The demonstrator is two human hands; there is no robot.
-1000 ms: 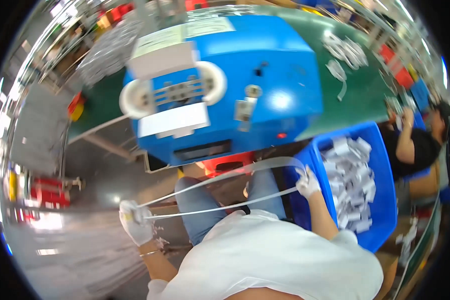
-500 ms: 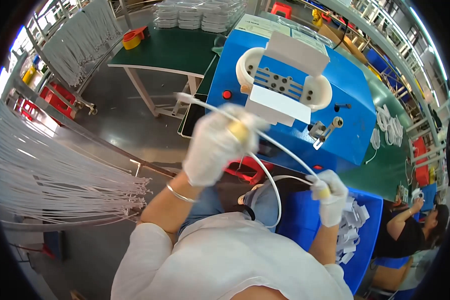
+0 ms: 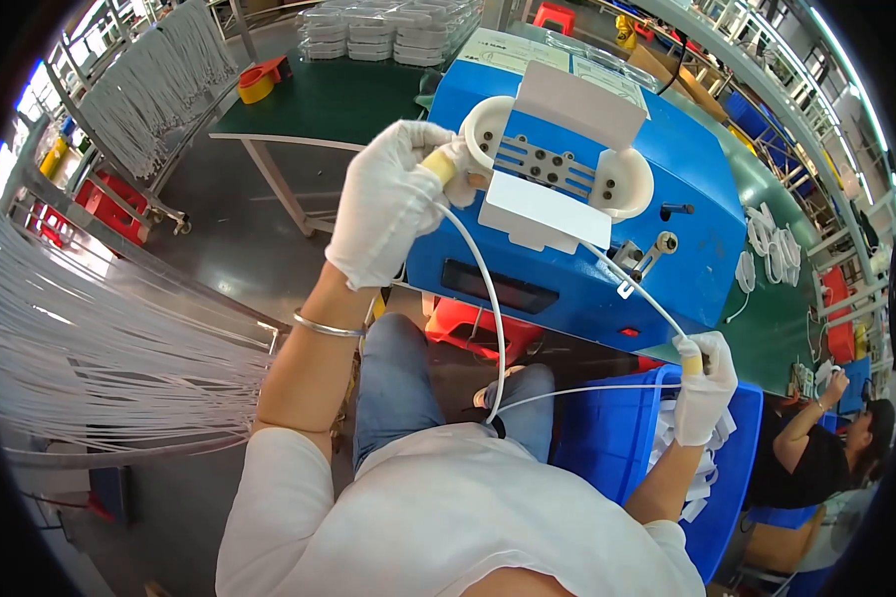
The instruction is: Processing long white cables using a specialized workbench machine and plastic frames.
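Both gloved hands, left hand [image 3: 388,199] and right hand [image 3: 705,383], pinch the yellow ends of a thin tube [image 3: 488,308], likely light, limp and best held there.

The winding machine [image 3: 567,199] stands on the table [image 3: 796,318] straight ahead of the seated person. Left of the machine, across the floor, a rack of hanging tubes [image 3: 100,348] fills the side; right of it and lower sits a bin [image 3: 617,438] with coiled tubing inside. Behind the machine, trays [image 3: 388,25] are stacked on a second table [image 3: 338,99].
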